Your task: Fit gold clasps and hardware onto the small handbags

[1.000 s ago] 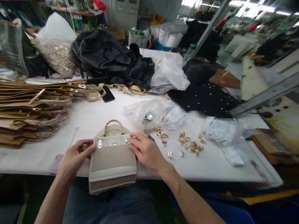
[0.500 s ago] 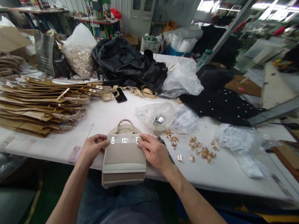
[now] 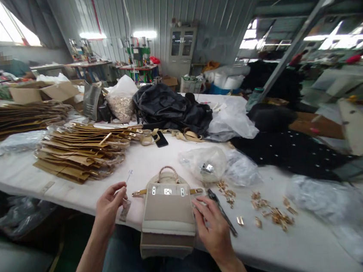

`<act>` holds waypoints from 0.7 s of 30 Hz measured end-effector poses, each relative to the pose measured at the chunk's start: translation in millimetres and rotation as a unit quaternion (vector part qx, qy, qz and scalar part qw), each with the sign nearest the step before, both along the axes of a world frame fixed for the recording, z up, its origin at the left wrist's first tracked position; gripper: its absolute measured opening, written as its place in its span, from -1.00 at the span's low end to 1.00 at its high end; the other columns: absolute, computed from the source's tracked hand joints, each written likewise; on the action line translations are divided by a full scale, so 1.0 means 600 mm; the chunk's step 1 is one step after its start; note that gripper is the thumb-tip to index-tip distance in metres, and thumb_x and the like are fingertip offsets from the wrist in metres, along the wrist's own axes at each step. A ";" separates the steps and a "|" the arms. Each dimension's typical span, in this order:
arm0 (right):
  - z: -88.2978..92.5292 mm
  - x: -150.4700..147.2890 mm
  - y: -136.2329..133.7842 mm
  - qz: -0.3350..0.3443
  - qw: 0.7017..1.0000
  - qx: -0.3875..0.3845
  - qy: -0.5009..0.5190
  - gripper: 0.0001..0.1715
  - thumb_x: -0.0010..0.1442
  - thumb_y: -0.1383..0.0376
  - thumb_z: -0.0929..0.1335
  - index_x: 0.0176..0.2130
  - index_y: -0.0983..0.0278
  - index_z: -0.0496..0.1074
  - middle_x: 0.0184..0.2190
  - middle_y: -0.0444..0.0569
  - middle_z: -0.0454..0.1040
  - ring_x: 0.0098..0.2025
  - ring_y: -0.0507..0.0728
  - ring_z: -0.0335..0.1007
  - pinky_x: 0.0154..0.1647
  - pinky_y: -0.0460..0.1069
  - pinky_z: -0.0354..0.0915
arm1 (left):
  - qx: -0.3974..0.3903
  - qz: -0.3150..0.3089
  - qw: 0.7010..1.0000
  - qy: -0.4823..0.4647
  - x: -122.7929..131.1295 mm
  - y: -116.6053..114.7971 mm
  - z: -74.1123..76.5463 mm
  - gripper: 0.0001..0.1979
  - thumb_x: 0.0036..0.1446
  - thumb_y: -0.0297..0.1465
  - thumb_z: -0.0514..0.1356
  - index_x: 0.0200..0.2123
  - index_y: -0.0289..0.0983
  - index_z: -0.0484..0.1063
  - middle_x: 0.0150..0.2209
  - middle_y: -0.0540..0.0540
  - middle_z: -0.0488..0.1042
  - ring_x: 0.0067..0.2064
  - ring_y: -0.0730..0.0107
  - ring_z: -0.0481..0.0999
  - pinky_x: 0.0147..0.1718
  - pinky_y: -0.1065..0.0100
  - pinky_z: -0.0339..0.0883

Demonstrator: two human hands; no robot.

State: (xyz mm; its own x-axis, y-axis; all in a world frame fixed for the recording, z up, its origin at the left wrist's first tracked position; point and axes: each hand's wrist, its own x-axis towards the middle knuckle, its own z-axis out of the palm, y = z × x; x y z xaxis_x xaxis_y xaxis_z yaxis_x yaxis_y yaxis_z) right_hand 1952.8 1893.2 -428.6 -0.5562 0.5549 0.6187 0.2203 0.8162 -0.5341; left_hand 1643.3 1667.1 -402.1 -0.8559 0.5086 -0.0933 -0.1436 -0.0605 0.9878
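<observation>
A small beige handbag (image 3: 168,211) lies at the table's front edge, overhanging toward my lap. It has silver metal plates (image 3: 168,191) along the top of its flap, a loop handle wrapped in clear plastic (image 3: 168,168), and a strap end with gold fittings sticking out on each side. My left hand (image 3: 112,204) is held off the bag's left side, fingers loosely bent and nothing visible in them. Beside the bag's right edge is my right hand (image 3: 212,223), fingers apart; whether they touch the bag I cannot tell. A dark slender tool (image 3: 222,212) lies just beyond that hand.
Small gold fittings (image 3: 279,217) lie in loose piles on the right. Behind them sits a clear plastic bag (image 3: 204,164). Brown bag pieces (image 3: 82,148) are stacked on the left, with a phone (image 3: 160,139) and a black backpack (image 3: 172,109) further back.
My left hand has come away from the flap to the left, and my right hand has slid down off it to the bag's edge. The strap ends now show. The view has tilted up.
</observation>
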 end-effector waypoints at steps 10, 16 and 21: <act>-0.013 0.015 -0.004 -0.007 0.998 0.042 0.043 -0.61 0.51 0.29 0.44 0.19 -0.12 0.68 0.04 0.09 0.73 0.01 0.38 0.79 -0.11 0.26 0.79 | -0.062 0.166 0.984 0.006 -0.068 -0.161 -0.032 -0.34 0.06 0.11 0.64 -0.04 -0.31 0.71 -0.31 -0.05 0.57 -0.33 0.34 0.47 -0.33 0.34 0.40; 0.090 -0.054 0.060 0.060 0.997 0.034 -0.020 -0.68 0.57 0.28 0.40 0.16 -0.03 0.70 0.04 0.03 0.73 0.04 0.30 0.77 0.06 0.20 0.74 | -0.218 0.145 0.950 0.171 -0.104 -0.148 -0.059 -0.36 0.15 0.23 0.48 -0.05 -0.20 0.74 -0.15 -0.16 0.75 -0.12 -0.05 0.72 -0.06 0.13 0.52; 0.137 -0.122 0.080 0.087 0.996 0.006 -0.033 -0.72 0.60 0.24 0.38 0.11 0.04 0.71 -0.01 0.04 0.73 -0.03 0.26 0.74 0.02 0.14 0.69 | -0.235 0.070 0.939 0.239 -0.137 -0.105 -0.066 -0.45 0.27 0.23 0.36 -0.15 -0.13 0.74 -0.22 -0.11 0.74 -0.19 0.00 0.70 -0.14 0.19 0.46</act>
State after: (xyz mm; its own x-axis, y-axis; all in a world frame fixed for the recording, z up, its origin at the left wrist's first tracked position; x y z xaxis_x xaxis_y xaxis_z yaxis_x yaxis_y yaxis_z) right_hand 1879.8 1941.1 -346.6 -0.6831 0.4390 0.5837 0.1083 0.8512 -0.5135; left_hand 1561.3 1603.9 -441.4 -0.9123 0.3872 0.1333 0.3009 0.4132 0.8595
